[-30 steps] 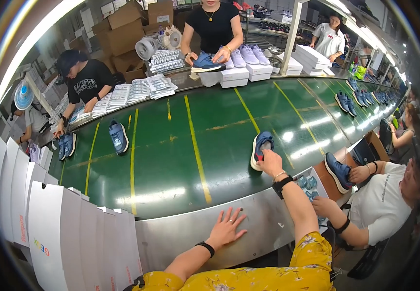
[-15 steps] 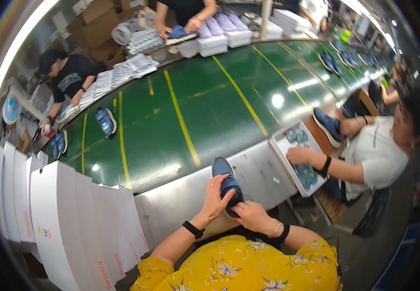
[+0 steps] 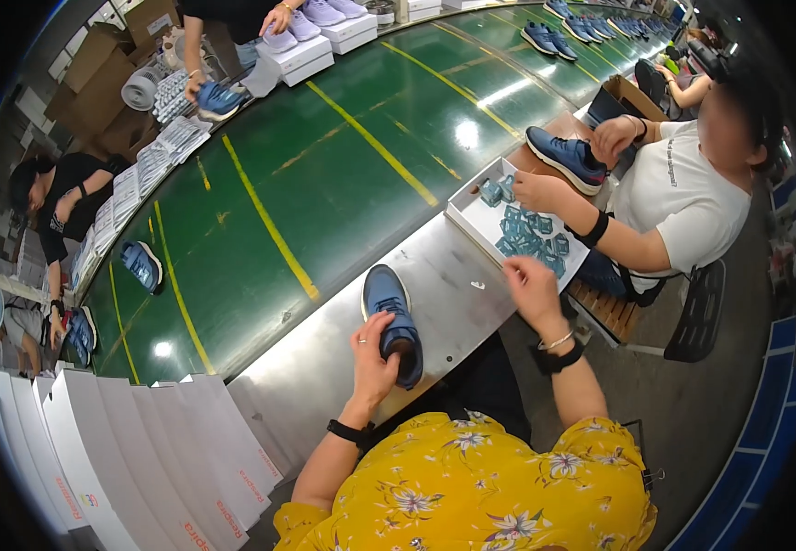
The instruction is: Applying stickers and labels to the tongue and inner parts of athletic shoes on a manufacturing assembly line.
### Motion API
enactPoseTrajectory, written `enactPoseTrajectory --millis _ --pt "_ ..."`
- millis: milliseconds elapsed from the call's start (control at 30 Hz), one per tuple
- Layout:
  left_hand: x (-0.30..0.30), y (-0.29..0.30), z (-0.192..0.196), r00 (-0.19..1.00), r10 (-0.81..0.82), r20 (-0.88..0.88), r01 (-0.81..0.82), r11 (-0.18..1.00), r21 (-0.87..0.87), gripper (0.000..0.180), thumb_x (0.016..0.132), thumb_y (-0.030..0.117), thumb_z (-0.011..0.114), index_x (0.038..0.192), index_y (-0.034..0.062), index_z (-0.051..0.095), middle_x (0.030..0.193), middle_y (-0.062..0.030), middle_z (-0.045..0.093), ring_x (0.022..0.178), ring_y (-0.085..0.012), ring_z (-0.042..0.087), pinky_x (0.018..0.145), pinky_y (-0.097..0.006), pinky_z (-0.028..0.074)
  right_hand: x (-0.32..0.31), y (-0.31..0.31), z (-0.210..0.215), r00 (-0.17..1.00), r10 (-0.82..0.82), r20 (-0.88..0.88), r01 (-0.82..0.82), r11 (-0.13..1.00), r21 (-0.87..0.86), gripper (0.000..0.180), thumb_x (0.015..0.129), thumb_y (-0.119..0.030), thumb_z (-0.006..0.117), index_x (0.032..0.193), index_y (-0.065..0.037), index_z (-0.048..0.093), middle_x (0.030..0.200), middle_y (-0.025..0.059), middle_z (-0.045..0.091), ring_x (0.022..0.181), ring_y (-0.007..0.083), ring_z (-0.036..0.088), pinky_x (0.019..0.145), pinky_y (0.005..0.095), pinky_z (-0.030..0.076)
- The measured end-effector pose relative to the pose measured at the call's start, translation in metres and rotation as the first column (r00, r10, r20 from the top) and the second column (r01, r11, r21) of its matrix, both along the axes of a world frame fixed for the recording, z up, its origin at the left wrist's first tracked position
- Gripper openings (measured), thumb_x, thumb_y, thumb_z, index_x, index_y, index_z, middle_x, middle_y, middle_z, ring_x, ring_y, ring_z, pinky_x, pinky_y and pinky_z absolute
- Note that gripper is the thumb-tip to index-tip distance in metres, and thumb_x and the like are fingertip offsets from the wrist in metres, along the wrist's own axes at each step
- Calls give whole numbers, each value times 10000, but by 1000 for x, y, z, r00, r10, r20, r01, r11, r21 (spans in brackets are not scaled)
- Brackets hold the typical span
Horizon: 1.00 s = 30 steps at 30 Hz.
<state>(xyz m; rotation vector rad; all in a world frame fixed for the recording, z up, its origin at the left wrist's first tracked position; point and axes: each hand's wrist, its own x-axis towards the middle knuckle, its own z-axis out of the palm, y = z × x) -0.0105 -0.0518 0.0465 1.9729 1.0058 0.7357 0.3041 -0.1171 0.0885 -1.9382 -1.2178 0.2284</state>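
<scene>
A blue lace-up sneaker (image 3: pixel 385 292) with a pale sole rests on the metal ledge, toe pointing away from me. My left hand (image 3: pixel 377 360) grips it around the opening at the heel end. My right hand (image 3: pixel 537 296) is off the shoe, at the near corner of a white tray (image 3: pixel 471 225). Its fingers are curled together; whatever is between them, if anything, cannot be made out. Small blue-green tags or packets (image 3: pixel 522 230) lie scattered in the tray. A co-worker's hand (image 3: pixel 537 193) hovers over the tray's far side.
The metal ledge (image 3: pixel 306 386) borders a green conveyor belt (image 3: pixel 343 202) with yellow lines. Stacked white shoeboxes (image 3: pixel 131 450) stand at my left. At right a co-worker (image 3: pixel 683 202) handles another blue sneaker (image 3: pixel 563 156). More sneakers (image 3: pixel 141 266) sit on the belt; other people work across it.
My right hand has left the shoe's heel and moved right to the tray. My left hand still holds the shoe. The view has turned right; the co-worker across holds a blue shoe farther left.
</scene>
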Motion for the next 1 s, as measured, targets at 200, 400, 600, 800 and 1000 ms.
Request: enactPoseTrajectory --millis 200,400,600,800,1000 --pt "3 3 -1 1000 -2 5 2 1000 25 731 654 -104 576 1350 118 527 1412 -107 539 1347 -334 401 1130 -400 263 93 28 -23 985 121 126 -94 975 -201 187 809 -111 757 958 -6 716 854 159 710 757 314 686 727 395 542" --pt "5 0 2 999 35 -38 -35 999 6 746 641 -131 574 1345 112 531 1425 -101 536 1332 -312 412 1110 -392 270 101 53 -30 957 203 209 -139 949 -284 317 777 -191 810 1007 -15 680 973 186 694 952 351 669 845 431 520" --pt "2 -6 -1 996 83 -33 -81 995 66 726 669 -140 598 1338 138 552 1427 -94 535 1149 -365 453 1066 -404 349 104 77 -58 957 177 232 -37 862 -506 401 739 -293 856 1017 -78 664 996 164 696 988 361 661 854 428 525" --pt "1 -13 4 988 145 -53 -142 988 54 721 676 -138 638 1341 121 533 1385 -109 547 1181 -356 440 1047 -399 336 122 94 -80 974 179 137 -76 833 -549 379 620 -311 920 811 -70 699 875 151 718 853 348 682 767 418 544" --pt "0 -13 2 985 156 -72 -150 985 89 699 697 -129 651 1339 123 537 1389 -113 534 1189 -358 438 1065 -429 337 137 97 -78 982 178 -68 -189 872 -452 286 647 -233 902 689 -35 699 650 70 660 618 175 620 609 311 492"
